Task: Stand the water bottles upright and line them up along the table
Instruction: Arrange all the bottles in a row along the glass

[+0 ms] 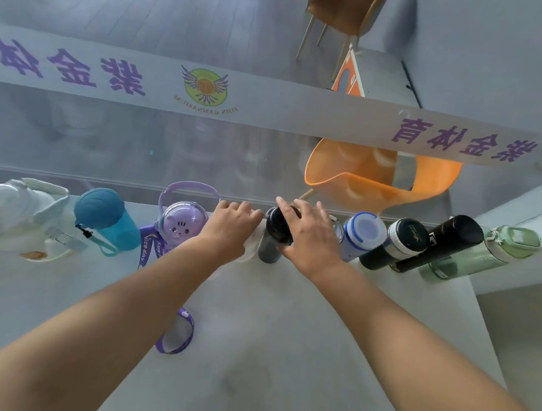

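Head view: a purple strap loop (175,334) is seen nearest on the table (284,352). Farther out, the left hand (229,224) is curled over a pale bottle (250,250), mostly hidden, so probably gripped. The right hand (309,237) is laid straight-fingered against the dark grey bottle (270,241) beside it. All bottles, from white bottle (12,217) to green bottle (486,254), are stood upright along the far edge; task judged nearly done, only spacing left.

The table (253,333) looks matt and smooth, the teal bottle (112,225) and green bottle (473,258) are translucent plastic, the purple bottle (182,222) has a glossy clear dome, the tall black flask (445,243) looks matt
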